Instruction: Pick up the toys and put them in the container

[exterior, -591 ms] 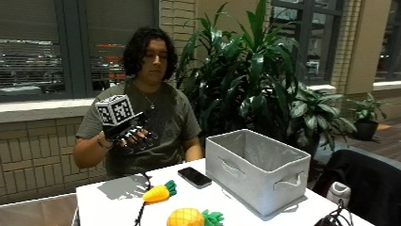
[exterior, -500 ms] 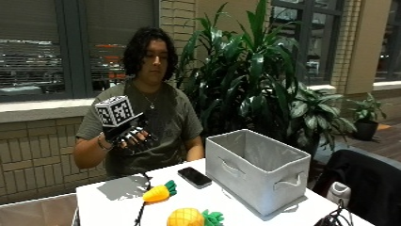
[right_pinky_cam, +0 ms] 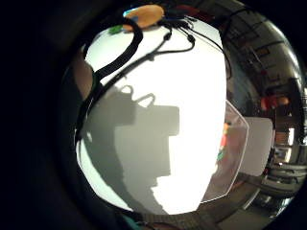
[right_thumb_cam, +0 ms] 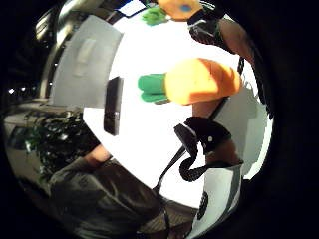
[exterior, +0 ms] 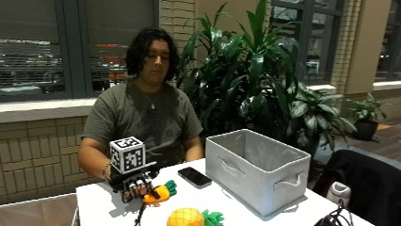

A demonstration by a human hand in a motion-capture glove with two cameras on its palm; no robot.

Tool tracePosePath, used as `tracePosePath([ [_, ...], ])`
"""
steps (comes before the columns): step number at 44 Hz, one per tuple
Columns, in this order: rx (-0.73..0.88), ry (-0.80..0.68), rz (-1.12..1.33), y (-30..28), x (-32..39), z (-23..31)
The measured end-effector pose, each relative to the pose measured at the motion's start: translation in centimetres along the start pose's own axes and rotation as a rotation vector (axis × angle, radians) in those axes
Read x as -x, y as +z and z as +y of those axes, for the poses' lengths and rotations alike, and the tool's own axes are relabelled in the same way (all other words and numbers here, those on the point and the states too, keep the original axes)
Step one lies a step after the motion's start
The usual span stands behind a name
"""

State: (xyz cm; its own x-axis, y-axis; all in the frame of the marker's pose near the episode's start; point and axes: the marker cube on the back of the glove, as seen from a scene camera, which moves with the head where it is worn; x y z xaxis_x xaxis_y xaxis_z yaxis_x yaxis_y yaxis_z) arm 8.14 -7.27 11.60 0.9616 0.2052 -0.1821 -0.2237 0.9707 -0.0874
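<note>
The person's gloved right hand (exterior: 134,186) is down on the white worktop (exterior: 206,200), its grip curled around the orange carrot toy (exterior: 156,193). A yellow pineapple toy (exterior: 188,218) lies nearby, with the grey container (exterior: 257,172) beside a phone (exterior: 194,177).

White table (exterior: 100,207) in the foreground, brightly lit on top. Behind it, a brick wall (exterior: 37,141) under a pale stone sill (exterior: 44,109). Dark-framed windows (exterior: 37,47) above, with blinds and night lights outside. Brick pillar (exterior: 177,19) between the panes. Large leafy plant (exterior: 251,75) in the middle, a smaller potted plant (exterior: 364,115) on the far ledge. Dark chair back (exterior: 370,183) beside the table.
</note>
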Motion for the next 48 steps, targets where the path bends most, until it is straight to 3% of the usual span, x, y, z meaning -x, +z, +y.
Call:
tracePosePath([
  [8,-0.239,-0.007,-0.052,-2.4,2.2,-1.9],
  [17,-0.502,-0.248,-0.161,-16.5,17.6,-1.7],
  [21,-0.433,-0.324,-0.235,-20.6,24.2,-4.3],
  [27,-0.249,-0.319,-0.291,-19.4,27.7,-8.4],
  [34,-0.266,-0.218,-0.224,-16.2,23.7,-12.4],
  [41,-0.211,0.031,-0.227,-12.3,12.7,-18.4],
  [48,-0.126,0.131,-0.113,-5.4,3.1,-23.1],
])
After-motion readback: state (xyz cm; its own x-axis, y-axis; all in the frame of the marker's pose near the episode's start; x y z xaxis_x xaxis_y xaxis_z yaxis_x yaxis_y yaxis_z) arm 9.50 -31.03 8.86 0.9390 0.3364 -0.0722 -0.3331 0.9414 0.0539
